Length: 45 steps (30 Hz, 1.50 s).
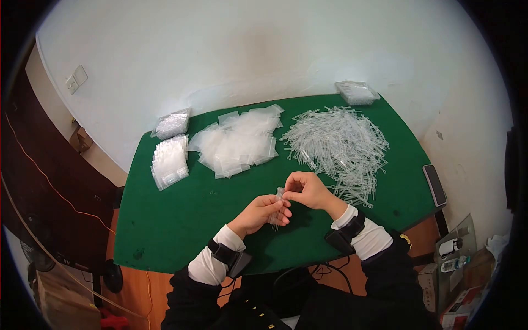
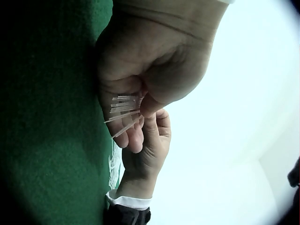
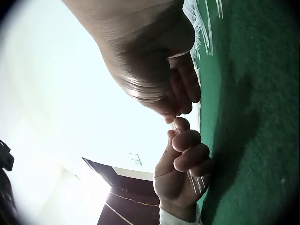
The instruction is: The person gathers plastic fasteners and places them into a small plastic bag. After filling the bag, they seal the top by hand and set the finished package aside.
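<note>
My left hand (image 1: pixel 260 214) grips a small bundle of thin, clear plastic sticks (image 2: pixel 123 107) between thumb and fingers. In the left wrist view the stick ends fan out past the fingers. At the top of the bundle, my right hand (image 1: pixel 309 190) pinches the upper ends with thumb and forefinger; in the right wrist view its fingertips (image 3: pixel 169 119) meet those ends, and the other fingers are loosely bent. Both hands are over the green tabletop (image 1: pixel 220 220). Just beyond the right hand lies a big loose pile of similar clear sticks (image 1: pixel 338 140), some with small loops at one end.
Flat clear zip bags (image 1: pixel 239 143) are heaped at the back middle. Left of them sit a fanned stack of bags (image 1: pixel 170 162) and a clear packet (image 1: pixel 171 124). Another packet (image 1: pixel 357 92) stands at the back right, by the wall. A phone (image 1: pixel 434 184) lies on the right edge.
</note>
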### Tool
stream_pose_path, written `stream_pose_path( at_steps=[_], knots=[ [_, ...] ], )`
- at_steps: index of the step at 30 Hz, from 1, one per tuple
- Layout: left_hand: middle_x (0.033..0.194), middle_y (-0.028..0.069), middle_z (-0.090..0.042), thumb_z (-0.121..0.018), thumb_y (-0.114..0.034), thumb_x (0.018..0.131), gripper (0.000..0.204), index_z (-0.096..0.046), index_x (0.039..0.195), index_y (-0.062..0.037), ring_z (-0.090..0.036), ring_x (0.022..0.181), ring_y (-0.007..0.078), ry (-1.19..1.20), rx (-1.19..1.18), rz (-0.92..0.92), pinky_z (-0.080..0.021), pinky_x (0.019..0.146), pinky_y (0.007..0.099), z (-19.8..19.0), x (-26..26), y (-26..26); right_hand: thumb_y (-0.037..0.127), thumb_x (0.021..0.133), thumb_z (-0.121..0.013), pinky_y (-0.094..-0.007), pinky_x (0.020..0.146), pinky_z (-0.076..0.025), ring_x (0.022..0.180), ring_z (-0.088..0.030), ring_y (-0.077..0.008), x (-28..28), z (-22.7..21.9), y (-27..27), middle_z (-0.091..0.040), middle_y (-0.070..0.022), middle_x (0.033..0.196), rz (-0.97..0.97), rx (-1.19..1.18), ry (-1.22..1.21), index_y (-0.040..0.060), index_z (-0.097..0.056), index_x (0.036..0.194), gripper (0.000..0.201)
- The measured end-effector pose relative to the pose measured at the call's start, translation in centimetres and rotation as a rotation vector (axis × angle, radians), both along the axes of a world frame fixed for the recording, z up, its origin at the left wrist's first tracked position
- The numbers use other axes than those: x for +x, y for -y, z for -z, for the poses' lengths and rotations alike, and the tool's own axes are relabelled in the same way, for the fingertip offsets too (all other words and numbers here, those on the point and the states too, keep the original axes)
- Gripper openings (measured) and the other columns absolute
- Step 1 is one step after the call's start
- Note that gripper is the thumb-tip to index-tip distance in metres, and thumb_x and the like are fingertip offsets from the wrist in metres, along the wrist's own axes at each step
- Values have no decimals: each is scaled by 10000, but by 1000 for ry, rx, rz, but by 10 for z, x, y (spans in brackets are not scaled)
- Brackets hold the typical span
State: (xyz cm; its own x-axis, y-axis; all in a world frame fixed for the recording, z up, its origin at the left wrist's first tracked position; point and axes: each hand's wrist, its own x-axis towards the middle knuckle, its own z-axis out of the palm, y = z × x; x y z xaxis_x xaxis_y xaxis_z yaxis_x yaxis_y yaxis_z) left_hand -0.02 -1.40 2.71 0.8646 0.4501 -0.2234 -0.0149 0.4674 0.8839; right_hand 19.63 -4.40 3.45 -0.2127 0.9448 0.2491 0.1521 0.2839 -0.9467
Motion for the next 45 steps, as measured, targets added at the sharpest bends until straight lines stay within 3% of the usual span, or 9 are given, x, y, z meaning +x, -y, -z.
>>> stream_pose_path(
  at_steps=[14,20,22,24,27,29,42,45],
  knots=[
    [940,118,-606,-399,-184,955,243,-498,1061,11,-621,840,204,52,-77,57,-507,772,311,-1,-2,0,37,747,-677,-197,593,-451,653,-547,-50,1,-1,-1,-596,-9,736,24,-51,-185,22,-540,774,140],
    [963,123,-608,-400,-176,956,244,-504,1065,16,-621,879,209,41,-46,78,-502,800,320,1,0,2,28,774,-643,-203,612,-462,681,-574,-75,-3,-3,1,-625,-28,777,-8,-96,-209,-13,-626,883,118],
    [982,116,-613,-414,-139,947,237,-518,1080,27,-612,907,194,44,153,-16,-489,824,312,0,3,7,25,777,-637,-205,615,-464,684,-579,-81,-3,-5,3,-629,-30,781,-14,-117,-221,-16,-642,900,130],
    [992,112,-615,-421,-120,942,235,-526,1088,32,-607,921,187,46,255,-62,-482,836,308,0,5,7,19,766,-638,-213,610,-463,685,-588,-96,-2,-7,3,-636,-40,780,-14,56,-150,-8,-660,882,121],
    [1003,80,-626,-449,-61,919,226,-561,1093,31,-586,945,146,13,765,-154,-456,858,276,4,7,4,6,752,-642,-218,602,-463,680,-593,-108,-2,-8,3,-639,-49,780,-21,185,-68,-2,-670,859,112],
    [997,70,-630,-458,-52,912,224,-570,1090,25,-581,941,136,-9,768,-156,-452,856,267,6,7,4,-16,735,-650,-218,592,-464,672,-597,-115,-1,-9,3,-637,-59,781,-33,273,27,1,-673,833,102],
    [934,34,-637,-511,-43,887,180,-601,1030,19,-561,873,81,-56,775,-188,-449,797,233,11,6,3,-3,723,-656,-231,587,-462,663,-591,-118,-3,-7,3,-613,-56,769,-55,246,24,10,-663,799,77],
    [901,30,-636,-523,-43,882,161,-601,1008,20,-556,848,72,-75,790,-199,-452,771,230,13,5,3,17,712,-676,-233,600,-460,688,-585,-122,-7,-10,5,-607,-55,790,-47,345,71,16,-652,781,73]
  ],
)
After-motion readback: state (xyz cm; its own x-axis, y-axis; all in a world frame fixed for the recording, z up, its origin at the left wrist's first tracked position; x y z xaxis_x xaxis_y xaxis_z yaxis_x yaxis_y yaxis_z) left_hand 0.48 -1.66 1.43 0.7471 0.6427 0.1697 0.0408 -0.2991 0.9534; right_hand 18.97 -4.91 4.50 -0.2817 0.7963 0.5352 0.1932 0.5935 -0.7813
